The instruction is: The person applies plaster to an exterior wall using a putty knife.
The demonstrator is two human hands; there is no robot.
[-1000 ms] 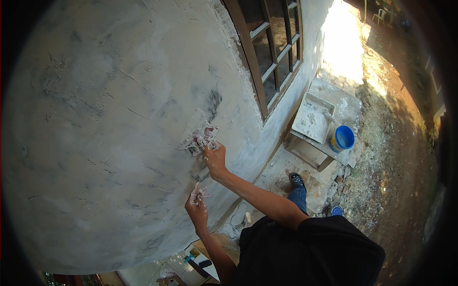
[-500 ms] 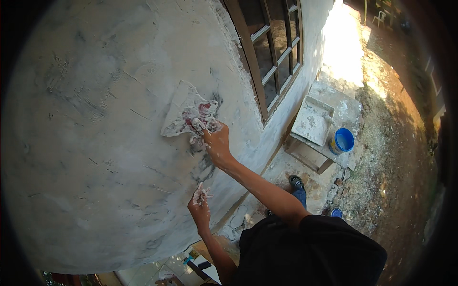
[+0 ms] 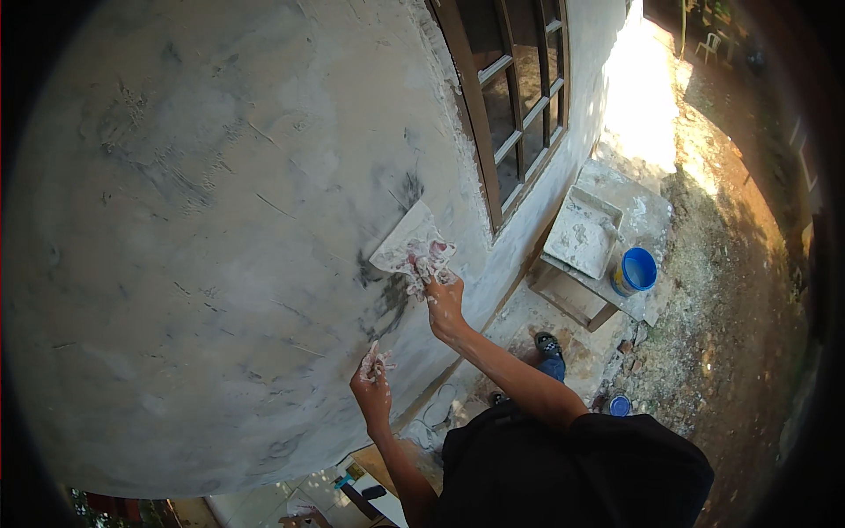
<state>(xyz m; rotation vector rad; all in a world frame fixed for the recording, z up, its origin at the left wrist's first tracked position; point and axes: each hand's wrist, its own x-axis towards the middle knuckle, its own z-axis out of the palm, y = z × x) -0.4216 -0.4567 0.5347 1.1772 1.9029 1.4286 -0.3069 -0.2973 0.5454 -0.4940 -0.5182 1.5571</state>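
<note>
My right hand [image 3: 446, 306] grips a wide putty knife [image 3: 403, 238]. Thick white plaster coats its handle and my fingers. Its pale blade lies against the grey-white wall [image 3: 229, 308], beside a dark smudged patch [image 3: 392, 304]. Lower down, near the wall, my left hand [image 3: 374, 387] has partly curled fingers smeared with white plaster. Whether it holds anything small cannot be made out.
A brown-framed window [image 3: 519, 114] is set in the wall at upper right. On a low table [image 3: 642, 207] rest a plaster-smeared tray [image 3: 581, 233] and a blue bucket [image 3: 635, 271]. A blue-topped container [image 3: 620, 406] stands on the ground near my foot [image 3: 547, 345].
My right hand and the putty knife have moved down and to the right along the wall, uncovering more of the dark patch. The left hand stays nearly where it was.
</note>
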